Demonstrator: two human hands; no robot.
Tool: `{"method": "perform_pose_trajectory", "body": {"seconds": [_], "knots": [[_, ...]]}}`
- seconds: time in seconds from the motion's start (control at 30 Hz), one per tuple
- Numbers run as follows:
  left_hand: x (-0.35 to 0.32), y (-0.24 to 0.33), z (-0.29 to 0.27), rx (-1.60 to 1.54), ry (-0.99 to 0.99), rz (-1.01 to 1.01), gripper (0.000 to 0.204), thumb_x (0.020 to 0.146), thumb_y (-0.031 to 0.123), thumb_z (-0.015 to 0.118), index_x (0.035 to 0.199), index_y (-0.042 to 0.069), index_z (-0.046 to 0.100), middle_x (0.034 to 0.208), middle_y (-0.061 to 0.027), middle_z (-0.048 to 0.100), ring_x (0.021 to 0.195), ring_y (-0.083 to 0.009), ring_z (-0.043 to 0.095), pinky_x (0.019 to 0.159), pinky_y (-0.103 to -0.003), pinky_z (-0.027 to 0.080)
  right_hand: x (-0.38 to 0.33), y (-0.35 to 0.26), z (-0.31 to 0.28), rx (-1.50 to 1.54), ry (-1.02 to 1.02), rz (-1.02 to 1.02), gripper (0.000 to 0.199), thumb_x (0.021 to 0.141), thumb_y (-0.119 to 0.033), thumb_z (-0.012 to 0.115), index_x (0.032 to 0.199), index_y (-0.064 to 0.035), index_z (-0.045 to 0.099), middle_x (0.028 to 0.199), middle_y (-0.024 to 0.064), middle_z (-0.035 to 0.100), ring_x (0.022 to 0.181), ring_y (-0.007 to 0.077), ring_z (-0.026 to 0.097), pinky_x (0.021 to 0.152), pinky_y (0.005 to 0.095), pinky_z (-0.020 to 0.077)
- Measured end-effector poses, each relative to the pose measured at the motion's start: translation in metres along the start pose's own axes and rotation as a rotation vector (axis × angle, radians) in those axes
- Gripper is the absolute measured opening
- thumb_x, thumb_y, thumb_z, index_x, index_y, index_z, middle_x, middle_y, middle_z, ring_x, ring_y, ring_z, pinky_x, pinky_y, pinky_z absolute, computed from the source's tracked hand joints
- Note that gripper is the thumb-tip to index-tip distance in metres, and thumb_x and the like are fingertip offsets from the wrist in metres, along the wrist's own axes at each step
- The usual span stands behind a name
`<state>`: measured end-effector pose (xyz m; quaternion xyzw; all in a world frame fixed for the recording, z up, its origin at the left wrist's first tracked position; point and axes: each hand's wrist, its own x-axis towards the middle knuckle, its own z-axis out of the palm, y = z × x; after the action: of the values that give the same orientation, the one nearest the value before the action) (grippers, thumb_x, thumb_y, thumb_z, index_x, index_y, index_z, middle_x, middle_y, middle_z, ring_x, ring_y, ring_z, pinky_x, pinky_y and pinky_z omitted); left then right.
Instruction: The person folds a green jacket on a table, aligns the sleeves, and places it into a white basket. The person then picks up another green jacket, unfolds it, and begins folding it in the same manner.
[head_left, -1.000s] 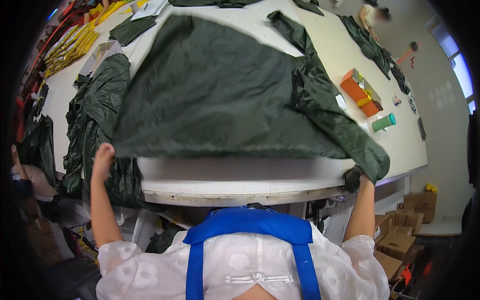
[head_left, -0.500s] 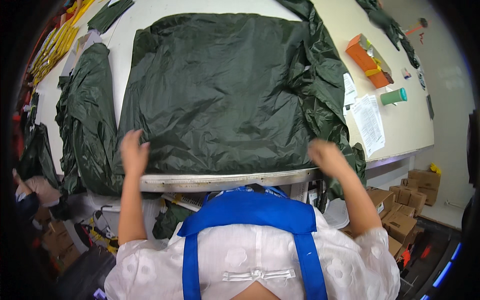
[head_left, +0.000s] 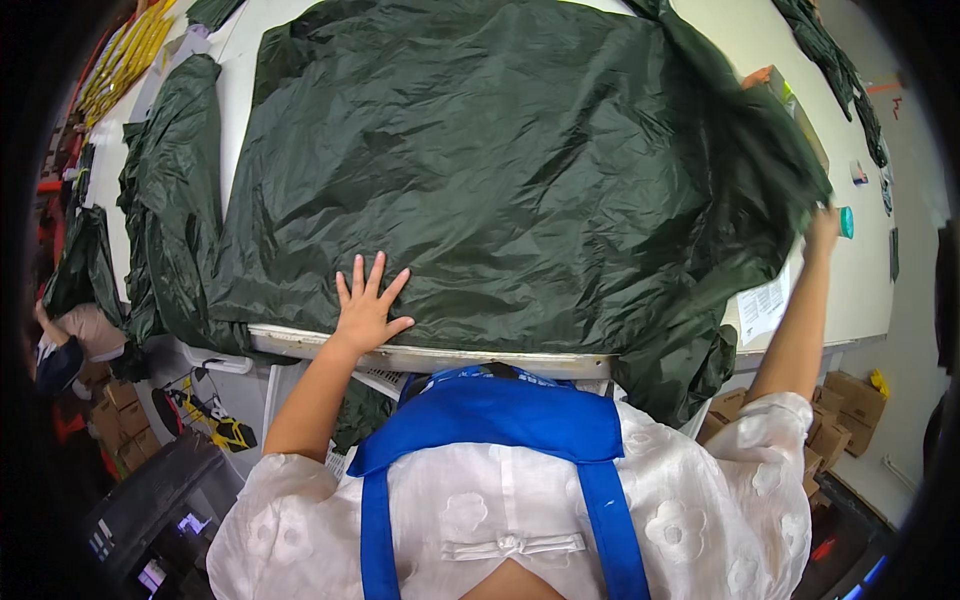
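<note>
A large piece of thin, shiny dark green fabric (head_left: 480, 180) lies wrinkled over the white table (head_left: 850, 295). My left hand (head_left: 370, 308) rests flat on it near the table's front edge, fingers spread. Far out to the right, my right hand (head_left: 822, 228) is closed on the fabric's right side, which is lifted and blurred by motion. A folded part of the fabric hangs over the front edge at right. A green cylinder (head_left: 846, 222) shows just beyond my right hand, partly covered. Another dark green bundle (head_left: 180, 200) lies on the left.
Printed papers (head_left: 762, 305) lie under my right forearm. An orange box (head_left: 765, 77) is mostly hidden behind the raised fabric. Yellow strips (head_left: 125, 65) lie at the far left, where another person (head_left: 85, 335) is partly visible. Cardboard boxes (head_left: 850, 410) are stacked below the table at right.
My left hand has moved right and flattened onto the fabric. My right hand has taken hold of the fabric's right side and drawn it outward, spreading it over the orange box and papers.
</note>
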<state>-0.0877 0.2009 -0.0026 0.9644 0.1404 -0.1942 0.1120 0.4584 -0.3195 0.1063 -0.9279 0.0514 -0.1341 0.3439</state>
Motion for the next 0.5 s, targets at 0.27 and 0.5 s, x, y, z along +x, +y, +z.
{"method": "perform_pose_trajectory", "body": {"seconds": [0.27, 0.5], "knots": [[-0.004, 0.005, 0.01, -0.022, 0.015, 0.005, 0.077, 0.074, 0.055, 0.063, 0.141, 0.031, 0.033, 0.152, -0.0149, 0.009, 0.138, -0.0441, 0.004, 0.104, -0.065, 0.005, -0.059, -0.065, 0.029, 0.345, -0.091, -0.164, 0.027, 0.095, -0.018, 0.046, 0.117, -0.0056, 0.056, 0.097, 0.0101, 0.064, 0.079, 0.0123, 0.062, 0.066, 0.0248, 0.0479], [-0.031, 0.006, -0.011, -0.074, -0.021, 0.14, 0.063, 0.076, 0.037, 0.067, 0.133, 0.023, 0.046, 0.144, -0.0159, 0.03, 0.132, -0.0375, 0.027, 0.106, -0.054, 0.023, -0.103, 0.027, 0.128, -0.339, -0.596, -0.348, 0.051, 0.085, 0.002, 0.047, 0.13, -0.0218, 0.049, 0.124, 0.0205, 0.053, 0.115, 0.0364, 0.05, 0.09, 0.0421, 0.0441]]}}
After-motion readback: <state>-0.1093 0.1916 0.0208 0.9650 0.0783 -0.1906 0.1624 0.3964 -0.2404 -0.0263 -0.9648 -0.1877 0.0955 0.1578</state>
